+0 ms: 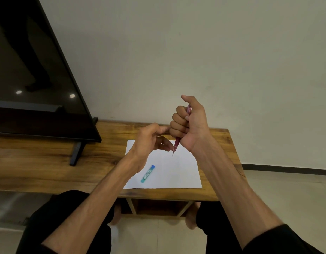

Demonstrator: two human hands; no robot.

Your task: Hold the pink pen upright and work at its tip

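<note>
Pencil [177, 143] tip-down | right hand [188, 123] fists it | left hand [151, 138] loosely curled, empty

The paper sheet [169, 169] lies on the table [48, 162]; on the sheet's left part rests a lead case [148, 174], and left of the sheet stands a television [30, 79].

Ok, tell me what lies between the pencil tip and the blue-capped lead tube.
Head view: only bare white paper shows between the pencil tip and the lead tube; nothing else shows there.
</note>
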